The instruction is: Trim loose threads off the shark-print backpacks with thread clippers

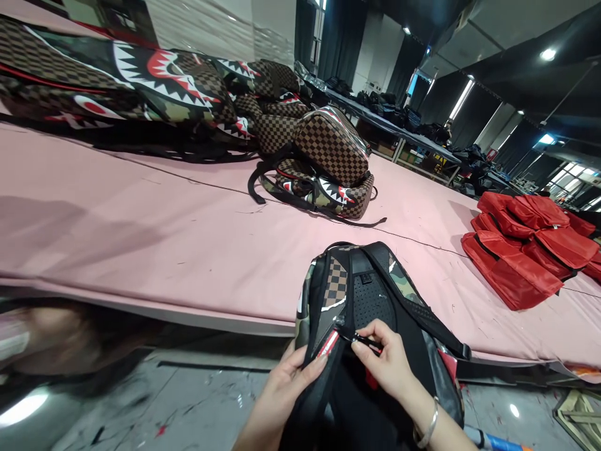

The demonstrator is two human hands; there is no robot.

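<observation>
A black backpack (375, 307) with checkered and camouflage panels leans on the edge of the pink-covered table, its straps and perforated back panel facing me. My left hand (295, 369) grips the shoulder strap at the left side, beside a red and white strip, thumb on top. Just to the right, my right hand (382, 354), with a silver bangle on the wrist, pinches a small black tool or strap end near the middle of the strap; exactly which cannot be made out.
Checkered shark-mouth backpacks (333, 147) are piled along the back and left of the pink table (211, 250). Red bags (516, 250) are stacked at the right. A blurred person's arm (51, 332) shows at the lower left. Further tables stand behind.
</observation>
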